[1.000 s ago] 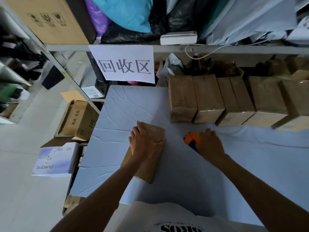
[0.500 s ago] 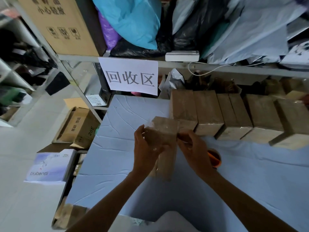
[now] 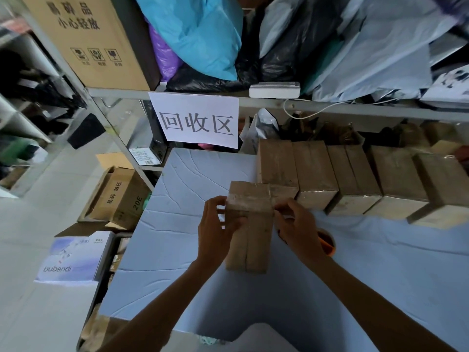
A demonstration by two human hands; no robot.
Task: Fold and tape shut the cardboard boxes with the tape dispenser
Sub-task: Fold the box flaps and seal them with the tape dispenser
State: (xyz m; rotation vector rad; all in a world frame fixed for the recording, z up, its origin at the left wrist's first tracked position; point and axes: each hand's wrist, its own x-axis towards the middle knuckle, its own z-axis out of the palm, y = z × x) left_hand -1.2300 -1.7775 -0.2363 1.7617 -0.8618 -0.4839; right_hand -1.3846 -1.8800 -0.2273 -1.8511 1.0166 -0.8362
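At left hand (image 3: 215, 232), box (image 3: 250, 224) (now upright)

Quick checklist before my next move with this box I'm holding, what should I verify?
1. Grip on the box: ok, left hand and right hand hold its sides.
2. Top end taped: ok, a shiny tape strip crosses it.
3. Strip pressed flat at the right edge: cannot tell, the right hand covers it.
4. Bottom end sealed: cannot tell, hidden.
5. Tape dispenser in reach: ok, on the table behind the right hand.
6. Room beside the row of boxes: ok, bare table left of it.
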